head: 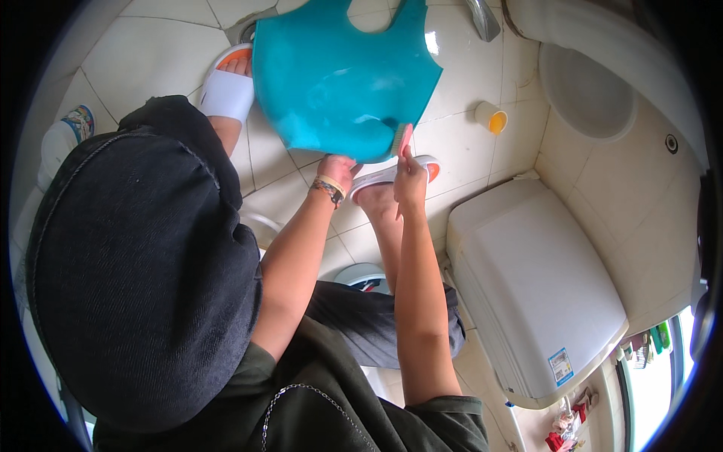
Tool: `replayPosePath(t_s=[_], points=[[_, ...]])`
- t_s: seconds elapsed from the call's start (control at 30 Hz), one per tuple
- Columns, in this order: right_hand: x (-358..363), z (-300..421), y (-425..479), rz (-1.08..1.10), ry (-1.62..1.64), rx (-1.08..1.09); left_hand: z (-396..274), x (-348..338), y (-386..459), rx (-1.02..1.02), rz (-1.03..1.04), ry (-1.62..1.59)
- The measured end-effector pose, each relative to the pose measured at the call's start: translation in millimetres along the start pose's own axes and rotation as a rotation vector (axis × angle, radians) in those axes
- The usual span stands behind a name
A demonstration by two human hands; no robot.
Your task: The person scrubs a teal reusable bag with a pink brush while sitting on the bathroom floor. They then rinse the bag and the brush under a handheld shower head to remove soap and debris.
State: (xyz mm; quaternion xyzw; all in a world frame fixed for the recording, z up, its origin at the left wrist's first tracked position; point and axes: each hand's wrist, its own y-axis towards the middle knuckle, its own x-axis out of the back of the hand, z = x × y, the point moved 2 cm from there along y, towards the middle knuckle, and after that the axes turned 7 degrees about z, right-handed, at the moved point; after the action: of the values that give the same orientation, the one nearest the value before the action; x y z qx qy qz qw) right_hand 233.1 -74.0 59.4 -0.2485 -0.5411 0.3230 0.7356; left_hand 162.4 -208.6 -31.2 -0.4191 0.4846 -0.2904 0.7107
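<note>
A flexible teal piece [339, 79], shaped like a tote bag or vest with two straps and a scooped cutout, is spread above the tiled floor. Wet-looking pale smears mark its surface. My left hand [337, 169], with a band and bracelet on the wrist, grips its near edge; the fingertips are partly hidden. In my right hand [410, 179] is a pink-backed scrub brush [403, 141]. Its pale bristles face left and meet the teal piece at the near right corner, where the material bulges.
My feet wear white slippers [227, 93] on either side of the teal piece. A small cup [483, 116] with something orange-yellow inside lies to the right. Beyond it is a round grey basin [587, 93]. A white cistern-like box [536, 294] rises at right; a floor drain [247, 31] is upper left.
</note>
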Motion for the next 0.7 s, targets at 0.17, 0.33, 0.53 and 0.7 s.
replayPosePath(t_s=[0.17, 0.33, 0.53, 0.7], points=[[16, -5, 17, 0.067, 0.232, -0.349, -1, -7, -3, 0.03, -0.089, 0.011], [36, 29, -5, 0.35, 0.291, -0.369, -11, -1, 2, 0.005, -0.058, 0.0], [-1, 101, -26, 0.49, 0.224, 0.027, -7, 33, 21, -0.261, 0.129, 0.505], [-86, 193, 9, 0.117, -0.02, 0.599, -21, -13, -12, 0.005, -0.018, -0.079]])
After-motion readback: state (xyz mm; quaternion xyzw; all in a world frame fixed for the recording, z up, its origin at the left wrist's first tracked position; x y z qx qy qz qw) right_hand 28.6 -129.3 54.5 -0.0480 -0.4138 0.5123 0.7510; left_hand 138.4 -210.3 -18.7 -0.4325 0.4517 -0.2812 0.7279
